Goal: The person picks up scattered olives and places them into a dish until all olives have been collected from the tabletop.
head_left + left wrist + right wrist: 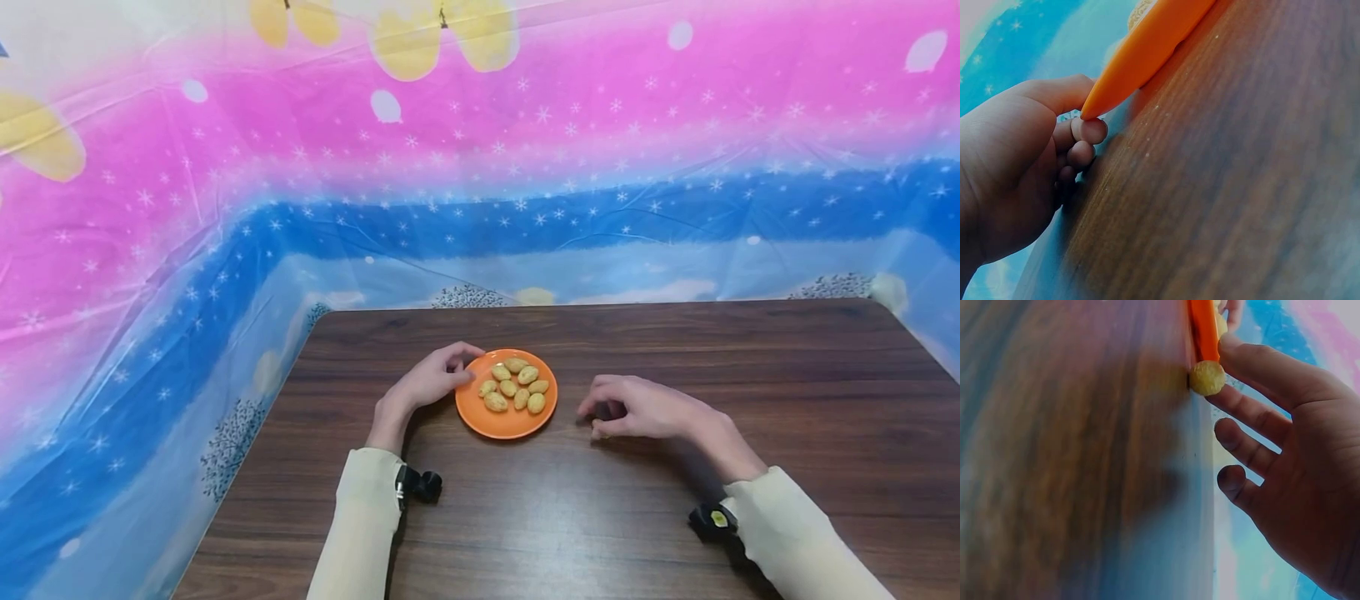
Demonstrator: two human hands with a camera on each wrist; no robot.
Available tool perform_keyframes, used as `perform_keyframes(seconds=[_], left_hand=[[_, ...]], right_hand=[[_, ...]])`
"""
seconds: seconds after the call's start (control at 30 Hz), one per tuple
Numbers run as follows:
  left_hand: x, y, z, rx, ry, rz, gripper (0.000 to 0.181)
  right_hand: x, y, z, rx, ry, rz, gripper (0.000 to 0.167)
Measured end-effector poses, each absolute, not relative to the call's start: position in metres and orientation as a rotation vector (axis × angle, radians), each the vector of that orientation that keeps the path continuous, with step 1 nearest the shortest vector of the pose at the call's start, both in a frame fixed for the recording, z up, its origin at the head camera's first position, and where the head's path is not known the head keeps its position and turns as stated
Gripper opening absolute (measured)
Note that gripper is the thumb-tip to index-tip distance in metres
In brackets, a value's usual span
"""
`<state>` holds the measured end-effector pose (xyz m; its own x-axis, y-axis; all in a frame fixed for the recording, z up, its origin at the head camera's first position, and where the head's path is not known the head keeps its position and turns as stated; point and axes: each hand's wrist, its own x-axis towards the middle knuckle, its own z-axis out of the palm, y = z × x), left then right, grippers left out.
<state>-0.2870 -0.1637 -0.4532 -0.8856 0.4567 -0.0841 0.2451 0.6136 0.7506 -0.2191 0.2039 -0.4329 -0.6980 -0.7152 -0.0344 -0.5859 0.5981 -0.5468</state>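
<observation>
An orange plate (506, 425) holds several small yellow-tan oval pieces (496, 402) with rough shells, nut-like in look. At its left rim my left hand (431, 379) grips the edge; the left wrist view has the thumb above the plate (1147, 53) and a fingertip (1091, 130) beneath. To the right of the plate, my right hand (645, 407) is low over the table. One round yellow-tan piece (1207, 378) appears between its thumb and index finger in the right wrist view, while the other fingers stay spread. From the head, the fingers hide that piece.
Everything rests on a dark wood-grain table (510, 517). Behind it hangs a pink and blue cloth (465, 167) with snowflakes and yellow shapes. Black wrist cameras are strapped over both pale sleeves (360, 508).
</observation>
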Motion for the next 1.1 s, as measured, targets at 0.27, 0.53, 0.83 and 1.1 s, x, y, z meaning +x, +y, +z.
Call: perform_keyframes(seconds=[0.27, 0.53, 0.83, 1.1], left_hand=[[-0.2863, -0.1634, -0.4527, 0.571, 2.579, 1.144, 0.036], [-0.2868, -0.1631, -0.453, 0.568, 2.582, 1.138, 0.035], [-0.2875, -0.1632, -0.4537, 0.57, 2.572, 1.139, 0.036], [-0.2871, -0.1633, -0.454, 0.57, 2.569, 1.141, 0.035]], right_hand=[[-0.2182, 0.2109, -0.432, -1.027, 2.533, -0.746, 0.031], [-0.218, 0.2111, -0.4352, -1.026, 2.531, -0.728, 0.03], [-0.2196, 0.2083, -0.4347, -1.027, 2.56, -0.711, 0.029], [-0.223, 0.2018, -0.4313, -1.041, 2.577, -0.705, 0.028]])
